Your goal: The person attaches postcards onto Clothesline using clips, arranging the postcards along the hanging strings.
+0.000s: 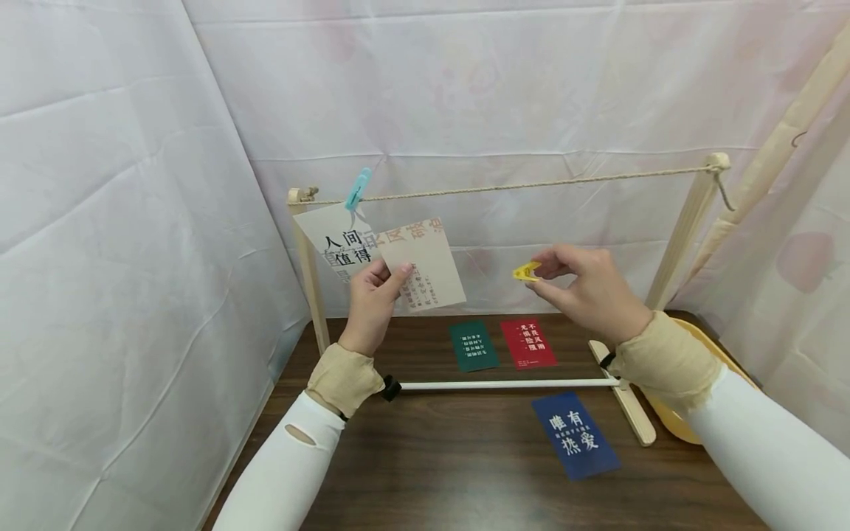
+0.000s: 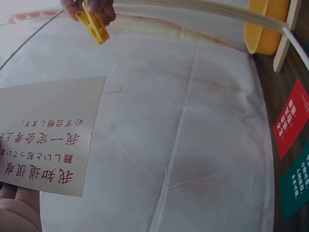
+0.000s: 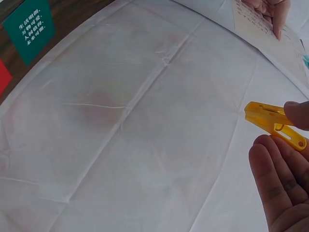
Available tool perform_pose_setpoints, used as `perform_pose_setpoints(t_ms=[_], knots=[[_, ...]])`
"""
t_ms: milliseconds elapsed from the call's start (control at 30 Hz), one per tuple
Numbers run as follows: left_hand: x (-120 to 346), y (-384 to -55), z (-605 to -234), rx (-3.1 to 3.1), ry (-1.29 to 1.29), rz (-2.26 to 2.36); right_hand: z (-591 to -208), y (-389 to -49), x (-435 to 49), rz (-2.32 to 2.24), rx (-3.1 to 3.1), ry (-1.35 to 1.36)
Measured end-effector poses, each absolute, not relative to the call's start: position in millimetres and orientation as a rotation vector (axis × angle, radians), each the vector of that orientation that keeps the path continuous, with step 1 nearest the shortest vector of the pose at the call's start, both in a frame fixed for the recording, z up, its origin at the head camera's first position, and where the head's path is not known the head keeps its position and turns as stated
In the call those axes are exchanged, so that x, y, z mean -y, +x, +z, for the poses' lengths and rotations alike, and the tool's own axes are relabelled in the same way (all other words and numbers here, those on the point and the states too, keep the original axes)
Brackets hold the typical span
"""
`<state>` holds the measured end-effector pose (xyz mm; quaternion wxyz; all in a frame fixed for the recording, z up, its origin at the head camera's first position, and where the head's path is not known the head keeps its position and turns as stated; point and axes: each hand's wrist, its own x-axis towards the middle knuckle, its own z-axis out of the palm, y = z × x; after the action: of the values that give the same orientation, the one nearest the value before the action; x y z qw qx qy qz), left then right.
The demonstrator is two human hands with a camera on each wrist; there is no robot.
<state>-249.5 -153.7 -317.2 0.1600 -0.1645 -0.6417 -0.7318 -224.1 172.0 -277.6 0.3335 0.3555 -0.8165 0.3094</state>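
Observation:
My left hand (image 1: pixel 373 301) pinches a cream card (image 1: pixel 432 265) with reddish-brown lettering, its top edge just below the rope (image 1: pixel 505 189). In my right hand (image 1: pixel 584 284) a yellow clothespin (image 1: pixel 527 271) is pinched between thumb and fingers, to the right of the card and below the rope. The right wrist view shows the clothespin (image 3: pixel 270 121) with its nose pointing away from the fingers. A white card with black lettering (image 1: pixel 335 232) hangs at the rope's left end from a blue clothespin (image 1: pixel 358 189); the cream card overlaps its right side in the head view.
Wooden posts (image 1: pixel 684 228) hold the rope, and a white bar (image 1: pixel 505 384) runs low between their feet. On the brown table (image 1: pixel 425 457) lie a green card (image 1: pixel 474 345), a red card (image 1: pixel 527 344) and a blue card (image 1: pixel 575 435). A yellow basket (image 1: pixel 674 424) stands at the right.

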Motion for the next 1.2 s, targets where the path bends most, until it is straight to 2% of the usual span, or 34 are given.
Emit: perform_pose_setpoints(t_ms=[500,1200], knots=[[152.3,-249.2,-295.4,1.780,-0.483,-2.085,-246.0,-226.3,-158.9,0.805,2.104,0.959],[155.9,-249.0,-285.6,1.796,-0.428,-2.055,-210.8,-224.7,-132.4,0.774,2.021,0.987]])
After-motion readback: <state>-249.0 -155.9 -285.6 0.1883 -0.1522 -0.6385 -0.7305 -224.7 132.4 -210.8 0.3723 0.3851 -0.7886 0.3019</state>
